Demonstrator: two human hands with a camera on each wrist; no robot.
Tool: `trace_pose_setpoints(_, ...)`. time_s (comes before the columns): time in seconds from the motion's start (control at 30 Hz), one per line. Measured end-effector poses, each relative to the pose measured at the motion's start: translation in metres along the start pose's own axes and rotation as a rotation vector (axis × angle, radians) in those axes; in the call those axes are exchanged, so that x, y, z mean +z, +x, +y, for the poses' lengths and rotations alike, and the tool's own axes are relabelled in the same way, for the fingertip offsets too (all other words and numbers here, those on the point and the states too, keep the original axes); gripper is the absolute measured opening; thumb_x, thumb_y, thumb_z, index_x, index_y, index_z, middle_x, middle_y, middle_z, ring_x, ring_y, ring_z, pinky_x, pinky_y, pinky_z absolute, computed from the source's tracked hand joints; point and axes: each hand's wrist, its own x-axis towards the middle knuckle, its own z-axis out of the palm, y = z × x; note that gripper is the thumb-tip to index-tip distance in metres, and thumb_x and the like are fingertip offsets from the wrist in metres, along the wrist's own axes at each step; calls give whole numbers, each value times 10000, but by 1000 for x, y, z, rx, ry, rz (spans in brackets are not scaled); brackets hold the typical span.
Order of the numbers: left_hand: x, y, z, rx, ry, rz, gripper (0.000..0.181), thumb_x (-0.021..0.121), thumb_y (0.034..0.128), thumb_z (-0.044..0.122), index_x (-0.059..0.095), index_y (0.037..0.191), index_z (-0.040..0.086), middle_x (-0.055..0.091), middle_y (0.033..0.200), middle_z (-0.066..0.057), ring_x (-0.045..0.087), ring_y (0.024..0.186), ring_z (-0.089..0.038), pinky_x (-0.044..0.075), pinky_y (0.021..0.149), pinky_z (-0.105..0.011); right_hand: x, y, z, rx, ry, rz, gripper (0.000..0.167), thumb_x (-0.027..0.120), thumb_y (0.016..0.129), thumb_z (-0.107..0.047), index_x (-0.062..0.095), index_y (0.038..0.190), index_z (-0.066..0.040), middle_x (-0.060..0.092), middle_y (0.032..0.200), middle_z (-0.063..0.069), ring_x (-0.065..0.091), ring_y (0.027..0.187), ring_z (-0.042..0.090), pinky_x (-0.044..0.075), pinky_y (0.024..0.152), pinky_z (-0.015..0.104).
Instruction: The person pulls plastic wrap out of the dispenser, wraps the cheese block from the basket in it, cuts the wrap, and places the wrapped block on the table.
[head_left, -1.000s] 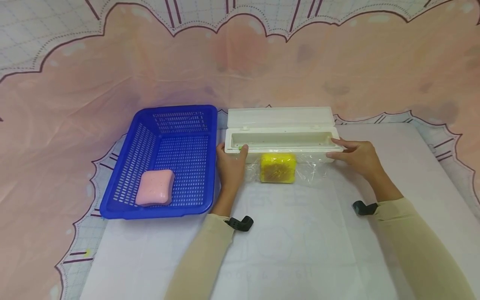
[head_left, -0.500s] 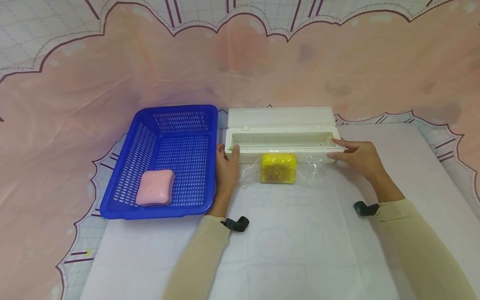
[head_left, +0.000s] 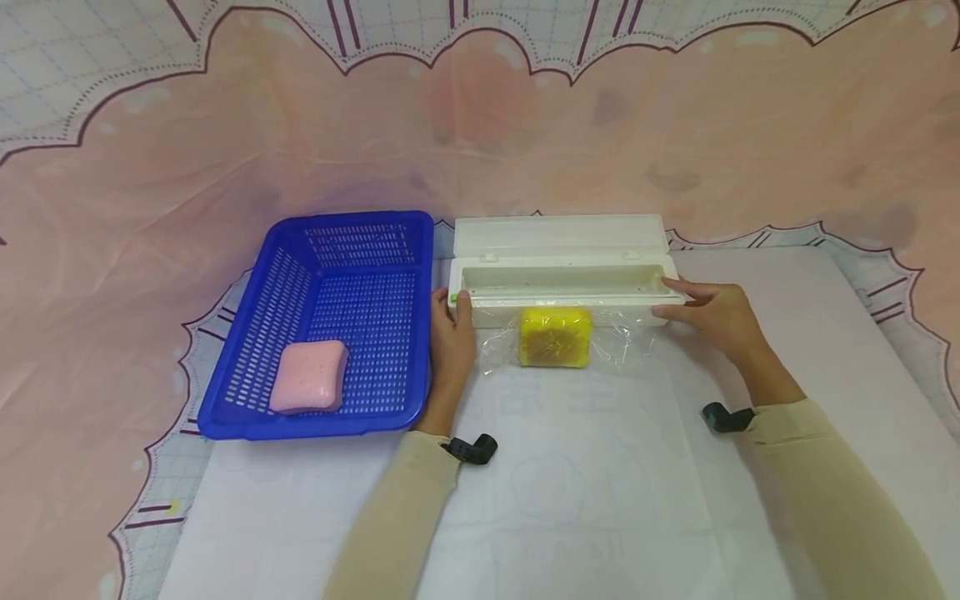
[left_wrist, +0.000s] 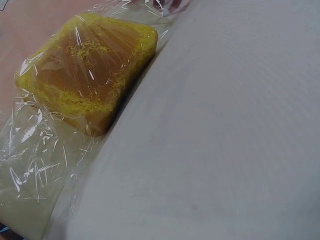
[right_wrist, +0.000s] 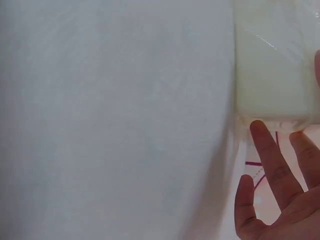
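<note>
A white cling film dispenser (head_left: pixel 562 312) stands with its lid raised at the back of the table. At its left end my left hand (head_left: pixel 452 354) grips the corner, thumb beside a small green slider (head_left: pixel 455 297). My right hand (head_left: pixel 720 317) holds the opposite end, and in the right wrist view several fingers (right_wrist: pixel 275 170) touch that end. Against the dispenser's front sits a yellow-and-brown soap-like bar (head_left: pixel 555 337). Clear cling film (left_wrist: pixel 40 160) covers the bar and spreads out wrinkled on both sides of it. The left hand's fingers are partly hidden.
Left of the dispenser is a blue slotted basket (head_left: pixel 352 423), close against my left hand. A pink soap bar (head_left: pixel 309 377) lies inside it. A patterned cloth (head_left: pixel 480 150) rises behind the white table surface (head_left: pixel 600 483).
My left thumb and the green slider have moved left along the dispenser's front edge to its left end. The right hand, yellow bar and basket have stayed in place.
</note>
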Motion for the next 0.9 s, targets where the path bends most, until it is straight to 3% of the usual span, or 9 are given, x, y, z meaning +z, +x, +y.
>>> trace_pose_setpoints(0.2, -2, -2, 1, 0, 49, -21, 384, 460, 1092, 273, 470, 1348, -13, 641, 1302, -231, 595, 1203, -326, 433, 1072, -481, -4, 2, 0, 8, -4, -46, 880, 831, 712, -665, 527, 1456, -306, 377, 1613, 19, 509, 1292, 329, 464, 894, 344)
trace_pose_setpoints(0.3, -4, -7, 4, -10, 98, -37, 411, 423, 1099, 273, 454, 1403, -2, 607, 1354, -227, 562, 1279, -322, 409, 1117, -476, -7, 3, 0, -8, 2, -88, 811, 810, 788, -607, 509, 1476, -302, 330, 1636, 9, 488, 1345, 368, 491, 982, 455)
trace_pose_setpoints(0.4, -5, -16, 11, 16, 210, -63, 496, 400, 1100, 275, 378, 1507, -6, 502, 1486, -232, 455, 1420, -322, 330, 1206, -464, -11, 3, 3, -34, -11, -124, 776, 728, 854, -632, 470, 1513, -314, 292, 1660, 25, 423, 1427, 411, 444, 1077, 594)
trace_pose_setpoints(0.5, -4, -29, 21, 113, 403, -112, 602, 433, 1085, 281, 266, 1583, -11, 299, 1629, -245, 273, 1537, -357, 224, 1260, -507, -13, -1, 2, -85, -20, -72, 773, 653, 879, -680, 469, 1527, -301, 353, 1645, 79, 391, 1457, 426, 385, 1112, 662)
trace_pose_setpoints(0.57, -3, -38, 30, 230, 563, -145, 628, 486, 1063, 294, 289, 1584, 5, 228, 1656, -255, 200, 1556, -404, 216, 1245, -583, -9, -7, -3, -146, -20, 39, 722, 655, 894, -656, 527, 1495, -276, 456, 1587, 105, 437, 1432, 401, 406, 1103, 644)
trace_pose_setpoints(0.67, 0, -47, 42, 435, 733, -182, 537, 572, 1022, 275, 473, 1500, 50, 384, 1585, -221, 319, 1500, -408, 298, 1187, -629, 5, -19, -16, -344, -37, 243, 532, 744, 916, -472, 673, 1355, -179, 664, 1372, 129, 611, 1241, 345, 535, 989, 474)
trace_pose_setpoints(0.77, 3, -50, 49, 575, 766, -211, 372, 647, 992, 246, 641, 1333, 98, 613, 1337, -146, 553, 1268, -333, 467, 1039, -530, 25, -32, -32, -546, -84, 339, 350, 810, 892, -280, 756, 1184, -95, 765, 1115, 140, 711, 951, 298, 527, 783, 207)
trace_pose_setpoints(0.83, 4, -49, 50, 578, 718, -255, 312, 677, 981, 215, 679, 1271, 100, 656, 1179, -111, 616, 1090, -276, 522, 929, -430, 38, -40, -41, -626, -125, 315, 304, 823, 879, -233, 764, 1127, -68, 776, 1005, 128, 716, 813, 267, 491, 680, 147)
trace_pose_setpoints(0.9, 5, -47, 49, 534, 657, -305, 300, 698, 976, 211, 690, 1252, 91, 651, 1094, -102, 629, 983, -240, 550, 832, -368, 50, -47, -49, -664, -167, 268, 306, 828, 872, -241, 759, 1107, -58, 778, 956, 120, 722, 754, 257, 538, 656, 189)
